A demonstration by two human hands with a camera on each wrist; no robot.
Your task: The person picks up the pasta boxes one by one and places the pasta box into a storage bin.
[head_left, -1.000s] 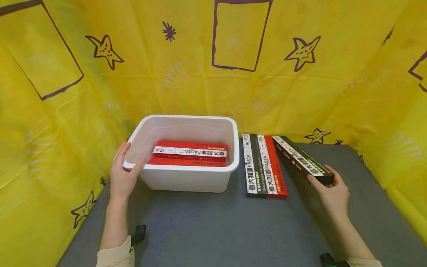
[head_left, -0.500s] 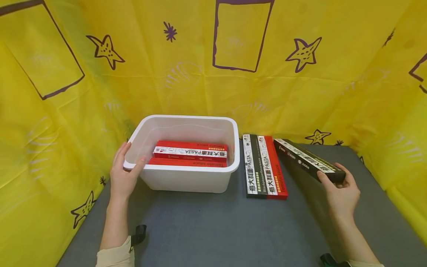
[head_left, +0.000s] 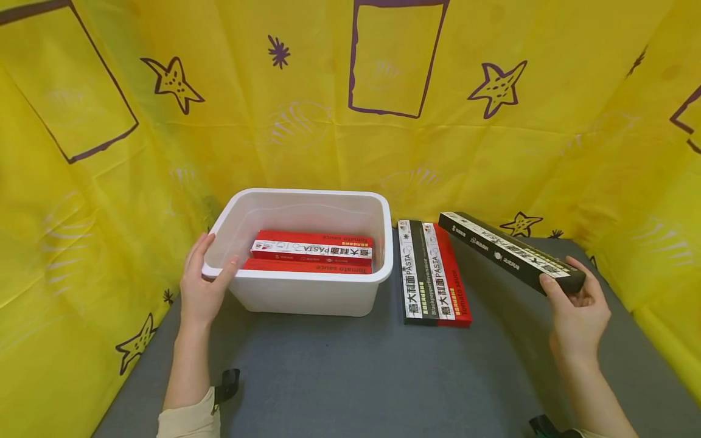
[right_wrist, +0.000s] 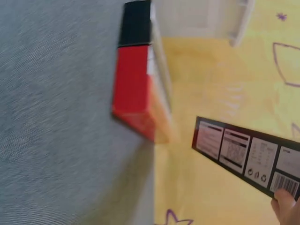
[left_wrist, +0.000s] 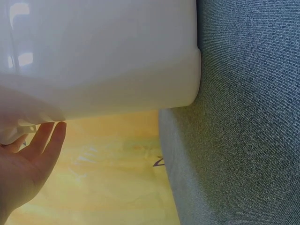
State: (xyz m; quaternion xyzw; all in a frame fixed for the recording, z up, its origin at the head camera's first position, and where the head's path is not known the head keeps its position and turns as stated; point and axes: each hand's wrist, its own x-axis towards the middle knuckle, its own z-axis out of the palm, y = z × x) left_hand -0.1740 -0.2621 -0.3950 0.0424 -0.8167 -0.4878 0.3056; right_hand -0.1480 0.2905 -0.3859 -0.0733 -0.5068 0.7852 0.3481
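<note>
fingers and thumb of your right hand [head_left: 582, 319] are clamped on the near end of the black pasta box [head_left: 504, 246] in the head view. compared with half a second ago, the box sits higher and its held end is farther to your right; its far end now appears to be off the grey table [head_left: 328, 365], so that one grip seems to bear all its weight. your left hand [head_left: 204, 283] has not shifted: it holds the near left corner of the white tub [head_left: 306, 296], thumb over the rim and fingers outside, which seems to steady it. at least two red boxes [head_left: 312, 248] lie crosswise inside, the nearer one partly hidden by the front wall. between the tub and your raised box lie a flat black box [head_left: 414, 274] and a flat red box [head_left: 446, 267], side by side; with the tub's wall, they stand in the way of a low path leftward. yellow curtain [head_left: 306, 73] rises behind.

from the left wrist, your fingertips rest against the tub's outer side; your thumb is mostly hidden.

from the right wrist, your black pasta box hangs apart from the blurred flat pair, barcode showing; most of your grip is cut off.
</note>
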